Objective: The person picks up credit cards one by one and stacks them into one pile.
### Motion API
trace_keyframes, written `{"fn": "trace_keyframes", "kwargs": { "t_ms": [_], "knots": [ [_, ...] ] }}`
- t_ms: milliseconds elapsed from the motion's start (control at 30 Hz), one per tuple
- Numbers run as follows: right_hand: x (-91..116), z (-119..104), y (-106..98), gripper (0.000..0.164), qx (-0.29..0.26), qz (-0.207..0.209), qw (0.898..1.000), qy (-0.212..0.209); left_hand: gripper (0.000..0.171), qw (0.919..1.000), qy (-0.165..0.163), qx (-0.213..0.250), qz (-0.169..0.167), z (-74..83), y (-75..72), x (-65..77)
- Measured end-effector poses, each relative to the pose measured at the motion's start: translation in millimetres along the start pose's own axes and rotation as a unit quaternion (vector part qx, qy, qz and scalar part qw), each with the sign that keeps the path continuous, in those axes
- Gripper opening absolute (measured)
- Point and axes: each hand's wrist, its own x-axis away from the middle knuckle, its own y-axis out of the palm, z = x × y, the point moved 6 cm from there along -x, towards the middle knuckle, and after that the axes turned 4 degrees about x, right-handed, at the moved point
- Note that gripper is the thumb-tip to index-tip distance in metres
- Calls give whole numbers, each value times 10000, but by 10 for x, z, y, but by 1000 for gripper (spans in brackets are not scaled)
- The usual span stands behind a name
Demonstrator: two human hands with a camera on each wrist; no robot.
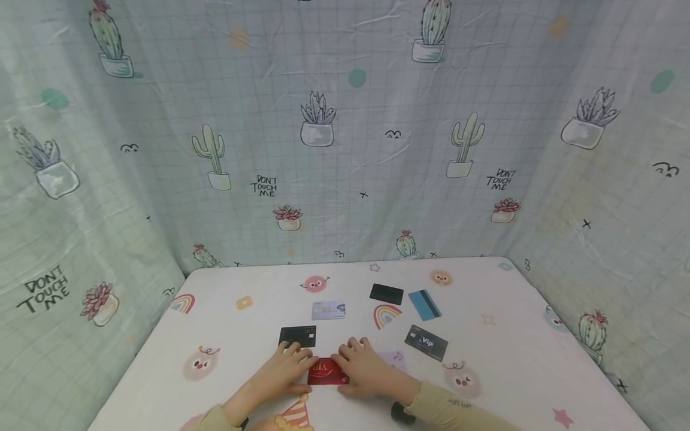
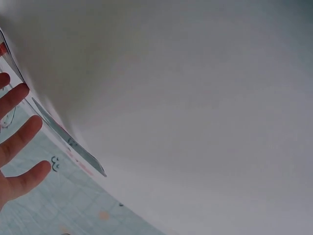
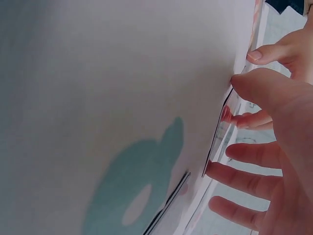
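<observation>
my left hand (image 1: 284,370) and right hand (image 1: 365,372), unclenched, fingers spread, touching opposite ends of the red vip card (image 1: 327,373), on the white table (image 1: 162,371) between them, black card (image 1: 297,335) just beyond

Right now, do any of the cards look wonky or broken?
Nothing looks broken. The blue card and grey card lie askew, turned at slants, so they look a bit wonky beside the nearly straight red card and silver card.

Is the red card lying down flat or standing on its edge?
Lying flat, it seems: the head view shows the red card with its printed face up on the white table.
</observation>
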Motion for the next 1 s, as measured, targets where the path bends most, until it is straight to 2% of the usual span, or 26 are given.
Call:
{"fn": "trace_keyframes", "kwargs": {
  "t_ms": [467,700,1000],
  "knots": [
    [-5,7,37,56,356,36,9994,-33,50,9994,87,-322,-83,12,43,-23],
    [11,-5,7,54,619,231,9977,-166,49,9991,201,-371,36,21,64,-20],
    [18,6,16,51,774,438,9954,-349,48,9990,212,-381,34,18,63,-18]
  ]
}}
